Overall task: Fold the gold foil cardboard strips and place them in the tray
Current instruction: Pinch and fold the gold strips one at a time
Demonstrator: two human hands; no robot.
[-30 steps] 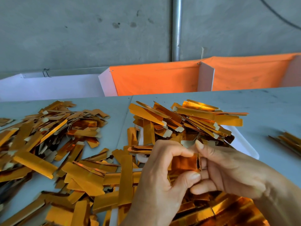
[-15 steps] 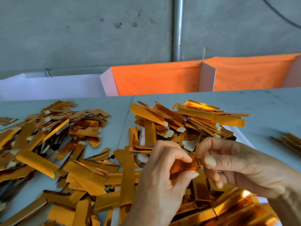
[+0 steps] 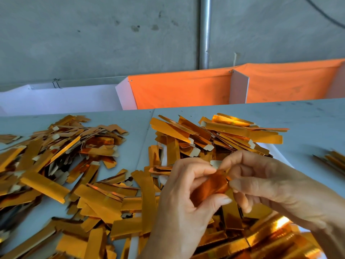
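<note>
- Your left hand (image 3: 183, 204) is curled round one gold foil strip (image 3: 210, 187), thumb below and fingers over the top, holding it above the heaps.
- Your right hand (image 3: 265, 186) meets that strip from the other side; its thumb and fingertips pinch the strip's right end, so both hands have it between them.
- The strip looks bent or partly folded, its shiny face towards you; a small pale tab shows at its upper edge, just beside your right fingertips.
- Straight beyond your hands lies the white tray (image 3: 270, 152), heaped with gold strips (image 3: 220, 133) crossing one another; only its right rim shows bare.
- To the left, a loose pile of strips (image 3: 61, 146) is spread over the grey table (image 3: 308, 116), some showing their pale cardboard backs.
- More strips (image 3: 112, 202) lie scattered across the near table, below and left of your left hand, overlapping one another.
- Under your right wrist sits a shiny mass of gold foil card (image 3: 276, 238), catching a bright glare.
- At the far right edge of the table, well apart from the tray, lies a small bunch of strips (image 3: 334, 159).
- Behind the table hangs an orange cloth (image 3: 177, 90) on white panels, before a grey wall with a metal pipe (image 3: 205, 32) running up it.
</note>
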